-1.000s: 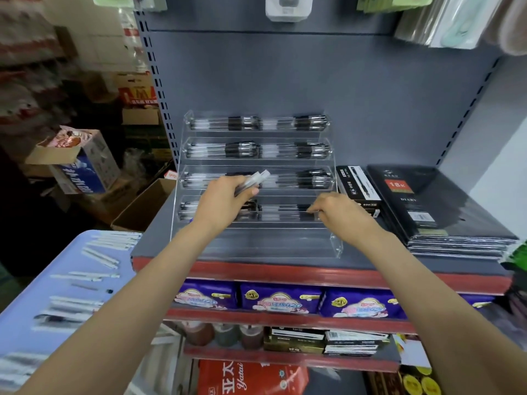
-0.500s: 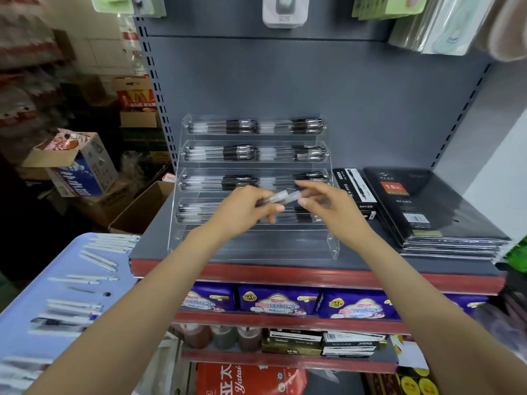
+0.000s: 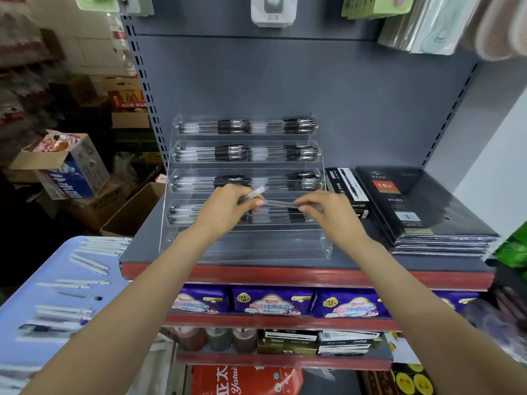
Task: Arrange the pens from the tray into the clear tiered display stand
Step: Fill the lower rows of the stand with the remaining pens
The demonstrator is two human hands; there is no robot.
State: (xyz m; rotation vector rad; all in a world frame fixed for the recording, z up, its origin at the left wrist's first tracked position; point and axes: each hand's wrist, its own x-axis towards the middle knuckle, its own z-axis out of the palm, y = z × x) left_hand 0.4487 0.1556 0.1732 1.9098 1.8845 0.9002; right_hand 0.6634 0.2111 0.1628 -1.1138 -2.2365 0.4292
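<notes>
A grey metal shelf [image 3: 370, 260] with a red front edge carries a clear plastic stepped stand [image 3: 245, 240], its upper tiers lined with slim black-capped pens. At near left, a smooth lilac tray [image 3: 25, 283] holds scattered pale pens. In front of the stand, the left hand [image 3: 228, 208] grips a few pens [image 3: 255, 193]; the right hand [image 3: 328, 212] pinches one translucent pen [image 3: 281, 203].

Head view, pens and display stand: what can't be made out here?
- How many pens the left hand grips: its fingers cover them.
- The pen tip at the right hand: hidden by fingers.
- Pens on the blue tray: motion blur; frame edge cuts the tray.
- Fourth tier of the display stand: partly behind both hands.
</notes>
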